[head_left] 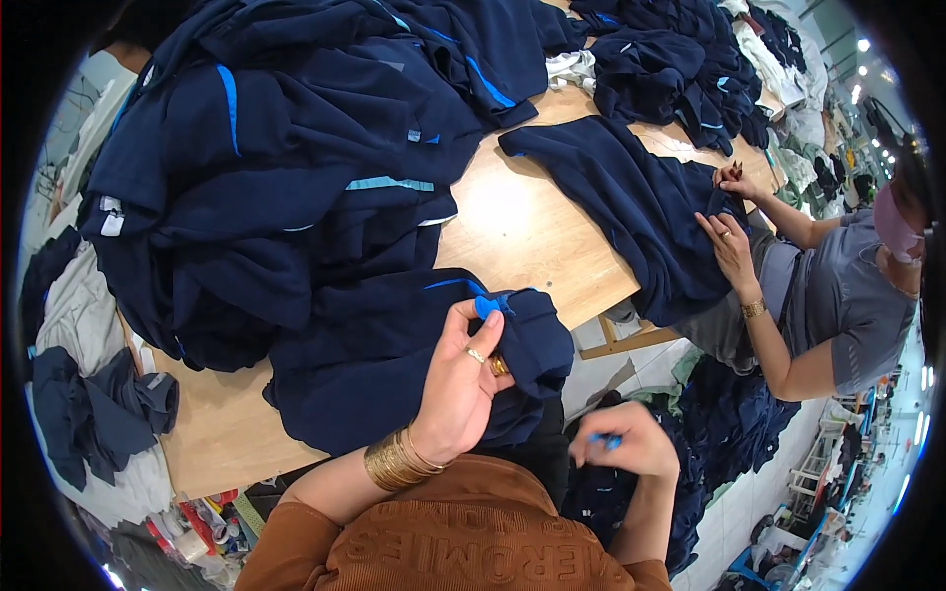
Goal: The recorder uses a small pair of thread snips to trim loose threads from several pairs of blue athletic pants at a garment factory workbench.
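A navy garment (355,364) with bright blue trim lies over the table's near edge in front of me. My left hand (461,379), wearing rings and gold bangles, is closed on its bunched end, with thumb and fingers pinching near a bright blue piece (487,306). Whether that piece is trim or something separate, I cannot tell. To the right, beyond the table edge, my right hand (631,440) is raised and blurred by motion. Its fingers are curled round a small blue object (606,440), whose kind is unclear. This hand is apart from the garment.
A large heap of navy garments (266,177) covers the table's left side. A co-worker (828,286) on the right handles another navy garment (631,207) on the wooden table (512,227). More navy garments (729,424) are piled on the floor below.
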`<action>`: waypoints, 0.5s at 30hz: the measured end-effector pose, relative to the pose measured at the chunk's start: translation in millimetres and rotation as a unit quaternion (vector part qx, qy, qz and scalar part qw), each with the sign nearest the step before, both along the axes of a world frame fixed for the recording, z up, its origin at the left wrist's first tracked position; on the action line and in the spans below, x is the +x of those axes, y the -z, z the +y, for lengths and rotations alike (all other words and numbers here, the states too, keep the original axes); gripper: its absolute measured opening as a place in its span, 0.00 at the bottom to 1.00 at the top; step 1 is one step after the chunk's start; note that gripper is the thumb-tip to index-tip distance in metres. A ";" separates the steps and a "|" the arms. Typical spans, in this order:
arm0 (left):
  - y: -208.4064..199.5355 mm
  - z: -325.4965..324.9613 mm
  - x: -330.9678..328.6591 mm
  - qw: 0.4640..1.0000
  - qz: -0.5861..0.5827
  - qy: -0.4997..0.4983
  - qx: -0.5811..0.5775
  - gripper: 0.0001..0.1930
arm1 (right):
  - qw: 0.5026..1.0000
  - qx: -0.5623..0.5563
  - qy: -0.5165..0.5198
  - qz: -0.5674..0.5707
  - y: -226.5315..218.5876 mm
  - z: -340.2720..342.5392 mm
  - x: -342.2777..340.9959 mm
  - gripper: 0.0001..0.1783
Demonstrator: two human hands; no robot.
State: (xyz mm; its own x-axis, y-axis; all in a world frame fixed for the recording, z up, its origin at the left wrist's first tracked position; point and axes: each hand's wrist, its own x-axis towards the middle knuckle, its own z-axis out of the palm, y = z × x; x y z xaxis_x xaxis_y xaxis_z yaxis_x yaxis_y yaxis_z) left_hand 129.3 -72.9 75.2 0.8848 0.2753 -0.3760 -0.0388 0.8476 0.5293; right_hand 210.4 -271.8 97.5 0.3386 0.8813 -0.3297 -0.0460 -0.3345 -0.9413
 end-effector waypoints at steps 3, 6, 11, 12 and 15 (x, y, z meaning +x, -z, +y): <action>7.0 11.3 -1.5 1.000 0.004 -0.002 0.027 0.05 | 0.941 -0.060 0.298 -0.147 9.2 4.9 -3.4 0.02; 13.2 33.5 -9.5 0.999 0.011 -0.042 0.031 0.08 | 0.920 -0.102 0.371 -0.071 13.4 5.5 1.8 0.10; 22.4 67.2 -29.3 0.989 -0.003 -0.111 0.092 0.10 | 0.854 -0.122 0.503 -0.049 96.7 -3.5 7.2 0.17; 22.7 69.6 -32.9 0.992 0.007 -0.094 0.090 0.10 | 0.839 -0.118 0.523 -0.091 119.4 -4.2 4.1 0.17; 25.0 72.7 -46.7 0.992 0.045 -0.073 0.097 0.07 | 0.826 -0.035 0.560 0.062 123.4 19.4 -15.0 0.14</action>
State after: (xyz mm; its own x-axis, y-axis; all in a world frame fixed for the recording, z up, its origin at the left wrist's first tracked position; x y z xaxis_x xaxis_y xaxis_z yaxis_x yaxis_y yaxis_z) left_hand 82.6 -0.2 50.2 0.7952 0.4734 -0.3790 -0.0991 0.7180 0.6889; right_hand 195.3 -252.4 -25.9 0.8876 0.0163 -0.4602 -0.4581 -0.0703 -0.8861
